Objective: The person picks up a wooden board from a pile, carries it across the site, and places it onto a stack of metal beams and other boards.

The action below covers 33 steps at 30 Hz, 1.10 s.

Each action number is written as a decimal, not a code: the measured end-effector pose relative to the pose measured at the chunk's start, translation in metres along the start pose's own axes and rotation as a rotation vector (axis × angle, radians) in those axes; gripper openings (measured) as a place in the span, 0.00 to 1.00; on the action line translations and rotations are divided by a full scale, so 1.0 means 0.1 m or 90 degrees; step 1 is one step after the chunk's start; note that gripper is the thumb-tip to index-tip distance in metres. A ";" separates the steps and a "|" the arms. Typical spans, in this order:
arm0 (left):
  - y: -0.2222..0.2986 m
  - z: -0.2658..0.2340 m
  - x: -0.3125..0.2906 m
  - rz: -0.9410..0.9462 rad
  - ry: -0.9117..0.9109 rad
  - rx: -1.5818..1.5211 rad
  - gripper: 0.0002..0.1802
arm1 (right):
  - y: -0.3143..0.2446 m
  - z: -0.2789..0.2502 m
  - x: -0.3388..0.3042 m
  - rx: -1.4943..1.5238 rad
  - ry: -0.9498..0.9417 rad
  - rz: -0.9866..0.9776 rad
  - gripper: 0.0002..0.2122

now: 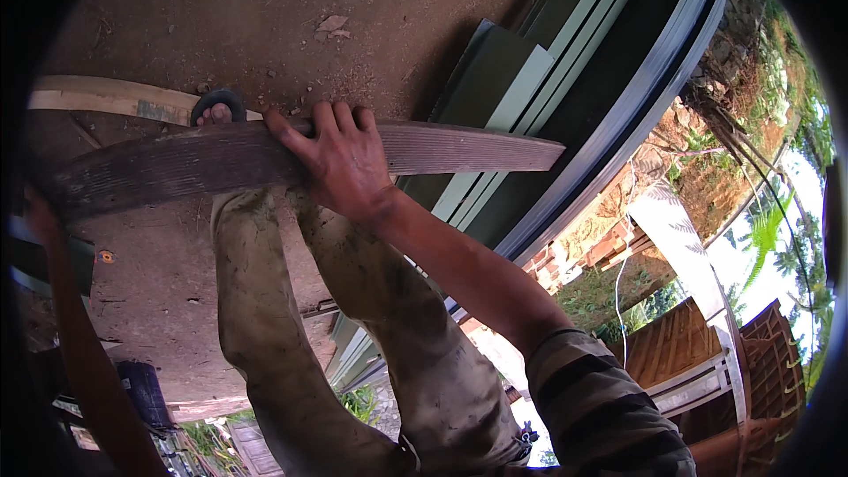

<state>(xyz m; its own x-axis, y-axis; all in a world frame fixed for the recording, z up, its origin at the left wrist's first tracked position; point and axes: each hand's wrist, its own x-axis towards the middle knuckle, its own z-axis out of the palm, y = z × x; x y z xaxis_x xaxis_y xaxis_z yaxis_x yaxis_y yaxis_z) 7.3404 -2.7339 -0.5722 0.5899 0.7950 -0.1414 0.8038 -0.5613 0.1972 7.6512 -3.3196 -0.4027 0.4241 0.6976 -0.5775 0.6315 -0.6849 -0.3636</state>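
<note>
A long, dark brown wooden plank (190, 162) with fine grooves along its face lies crosswise in front of my legs. My right hand (344, 159) grips it near the middle, the palm over the near edge and the fingertips curled at the far edge. At the plank's dim left end, my left hand (42, 216) holds on from the near side; its fingers are mostly hidden. The plank's right end reaches over a stack of green metal profiles (495, 79). Both of my forearms come up from the lower edge.
A pale wooden board (115, 95) lies on the brown dirt floor (221, 18) beyond the plank, beside a foot in a dark sandal (217, 108). Curved grey metal lengths (654, 79) run along the right. A dark blue container (143, 393) stands lower left, and a small orange object (107, 257) lies nearby.
</note>
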 end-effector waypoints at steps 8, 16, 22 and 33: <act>2.13 0.12 -1.11 -0.263 -0.102 -0.167 0.34 | 0.82 -0.20 -0.71 -0.042 0.004 0.057 0.47; 2.78 0.01 -1.64 -0.222 -0.127 -0.310 0.31 | 1.28 -0.17 -1.10 -0.131 -0.017 0.070 0.45; 3.87 -0.07 -2.33 -0.292 -0.333 -0.545 0.28 | 2.04 -0.23 -1.79 -0.061 -0.023 0.153 0.42; 5.34 0.13 -3.28 -0.303 -0.509 -0.443 0.44 | 2.80 -0.21 -2.77 -0.192 0.110 0.472 0.40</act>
<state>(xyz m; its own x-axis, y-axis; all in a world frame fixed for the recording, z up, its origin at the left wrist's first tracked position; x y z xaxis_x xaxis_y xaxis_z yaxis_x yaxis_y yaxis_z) 7.5767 -3.2972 -0.4333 0.3195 0.3807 -0.8677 0.8874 0.2008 0.4149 7.7243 -3.7001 -0.3291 0.8789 0.1250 -0.4604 0.2841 -0.9123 0.2948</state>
